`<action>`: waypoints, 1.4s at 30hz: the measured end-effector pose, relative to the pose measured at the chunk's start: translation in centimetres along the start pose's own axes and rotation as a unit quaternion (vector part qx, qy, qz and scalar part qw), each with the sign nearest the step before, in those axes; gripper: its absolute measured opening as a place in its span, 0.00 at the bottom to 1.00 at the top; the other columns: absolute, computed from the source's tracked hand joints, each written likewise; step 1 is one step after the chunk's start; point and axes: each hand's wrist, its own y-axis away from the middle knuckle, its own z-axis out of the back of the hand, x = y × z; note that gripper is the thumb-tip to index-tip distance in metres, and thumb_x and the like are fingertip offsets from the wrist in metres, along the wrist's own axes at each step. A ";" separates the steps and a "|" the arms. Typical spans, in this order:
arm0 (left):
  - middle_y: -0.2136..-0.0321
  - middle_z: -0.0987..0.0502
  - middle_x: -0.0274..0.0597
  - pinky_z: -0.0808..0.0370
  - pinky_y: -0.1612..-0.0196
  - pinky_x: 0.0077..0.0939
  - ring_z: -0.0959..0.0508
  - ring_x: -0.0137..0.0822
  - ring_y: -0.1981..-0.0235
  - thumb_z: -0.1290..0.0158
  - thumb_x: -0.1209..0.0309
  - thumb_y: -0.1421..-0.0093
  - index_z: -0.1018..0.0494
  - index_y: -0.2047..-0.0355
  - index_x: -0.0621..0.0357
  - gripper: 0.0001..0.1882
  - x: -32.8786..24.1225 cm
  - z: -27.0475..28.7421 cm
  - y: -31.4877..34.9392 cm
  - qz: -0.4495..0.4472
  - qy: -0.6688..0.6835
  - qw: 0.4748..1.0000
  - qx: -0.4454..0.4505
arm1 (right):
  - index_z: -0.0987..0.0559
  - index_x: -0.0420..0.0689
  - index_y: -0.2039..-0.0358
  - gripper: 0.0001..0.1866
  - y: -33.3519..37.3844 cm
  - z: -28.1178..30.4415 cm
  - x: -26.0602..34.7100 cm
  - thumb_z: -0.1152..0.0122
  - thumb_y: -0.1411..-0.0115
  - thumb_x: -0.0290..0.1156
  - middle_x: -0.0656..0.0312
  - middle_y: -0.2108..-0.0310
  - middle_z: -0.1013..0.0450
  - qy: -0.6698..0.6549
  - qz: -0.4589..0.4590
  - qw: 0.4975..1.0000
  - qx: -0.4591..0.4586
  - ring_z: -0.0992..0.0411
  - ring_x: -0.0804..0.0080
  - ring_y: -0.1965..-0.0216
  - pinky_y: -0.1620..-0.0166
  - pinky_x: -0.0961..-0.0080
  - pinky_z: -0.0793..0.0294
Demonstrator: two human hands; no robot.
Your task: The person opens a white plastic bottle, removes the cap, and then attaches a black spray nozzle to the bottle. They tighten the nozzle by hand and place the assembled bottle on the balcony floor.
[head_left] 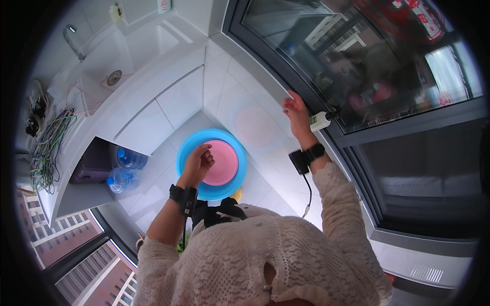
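Over the blue basin [182,166] and the pink basin [227,171] nested inside it hangs my left hand [198,164]. Its fingers are loosely bent and slightly apart, and nothing shows in them. My right hand [296,115] is raised near the window ledge, fingers half curled and apart, with no object in it. A white bottle with a dark top [320,121] stands on the ledge just right of that hand. Whether the hand touches the bottle is hard to tell; a small gap seems to lie between them.
A white sink counter [148,61] with a tap [74,45] runs along the left. Tangled cords [53,143] lie on it. Large water bottles [122,179] and a dark suitcase [92,162] sit beneath. A dark-framed window [347,76] borders the right. Cables hang from both wrist straps.
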 end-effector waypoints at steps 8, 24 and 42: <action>0.81 0.38 0.31 0.37 0.71 0.23 0.37 0.27 0.78 0.53 0.71 0.38 0.31 0.65 0.59 0.05 -1.5 6.0 3.9 -0.062 0.032 0.996 -0.054 | 0.36 0.55 0.43 0.33 -11.6 -4.6 -0.7 0.58 0.50 0.13 0.64 0.57 0.31 -0.023 -0.064 0.998 -0.014 0.30 0.75 0.61 0.59 0.76 0.32; 0.82 0.37 0.29 0.35 0.72 0.22 0.36 0.26 0.78 0.53 0.70 0.37 0.31 0.66 0.59 0.06 -1.8 6.3 3.2 -0.070 0.035 0.995 -0.066 | 0.30 0.45 0.69 0.09 -11.7 -4.0 -3.5 0.52 0.48 0.16 0.63 0.67 0.29 -0.117 -0.111 0.987 0.010 0.30 0.74 0.65 0.61 0.77 0.29; 0.82 0.36 0.31 0.36 0.72 0.22 0.36 0.27 0.79 0.54 0.71 0.37 0.31 0.66 0.59 0.05 -2.2 6.3 4.3 -0.068 0.012 0.995 -0.066 | 0.34 0.45 0.46 0.25 -12.3 -2.6 -2.4 0.46 0.46 0.21 0.62 0.52 0.34 -0.011 -0.066 0.996 -0.060 0.31 0.72 0.56 0.58 0.74 0.31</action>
